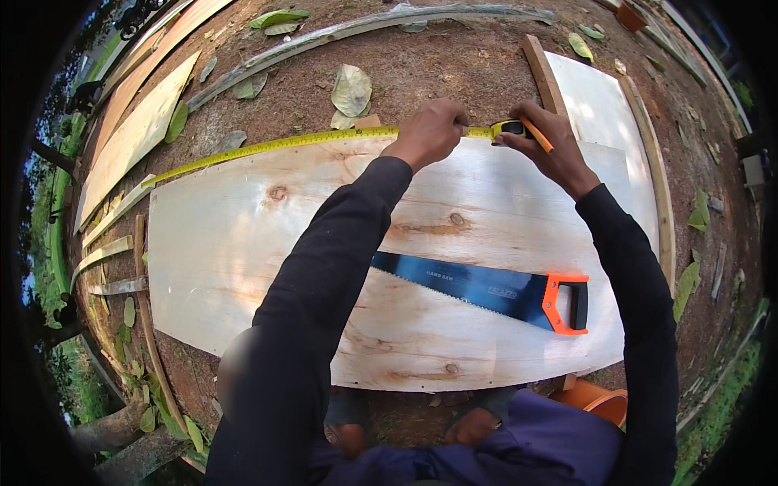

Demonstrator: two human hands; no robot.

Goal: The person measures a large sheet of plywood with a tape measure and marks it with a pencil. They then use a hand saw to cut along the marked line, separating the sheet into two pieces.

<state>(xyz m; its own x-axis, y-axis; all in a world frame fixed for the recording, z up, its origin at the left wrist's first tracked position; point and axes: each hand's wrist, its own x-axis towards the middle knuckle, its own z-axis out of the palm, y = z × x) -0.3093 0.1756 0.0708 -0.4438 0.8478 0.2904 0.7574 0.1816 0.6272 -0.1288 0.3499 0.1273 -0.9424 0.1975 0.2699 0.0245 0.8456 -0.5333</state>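
Observation:
A pale plywood sheet [243, 251] with brown knots lies flat in front of me. Along its far edge runs a yellow tape measure blade [275, 146], drawn out to the sheet's far left corner. My left hand [429, 132] is closed on the blade past the middle of that edge. At the right, my right hand [555, 146] grips the tape measure case [509, 128], and an orange pencil [537, 136] sticks out by its fingers. A hand saw [478, 289] with an orange and black handle rests on the sheet between my forearms, its tip hidden behind my left sleeve.
A second white board [587, 97] and wooden battens [652, 178] lie to the right. Further boards [142, 134] and strips are at the left. Beyond the sheet, a long plank [348, 31] crosses leaf-strewn soil. An orange bucket [596, 399] stands by the near right corner.

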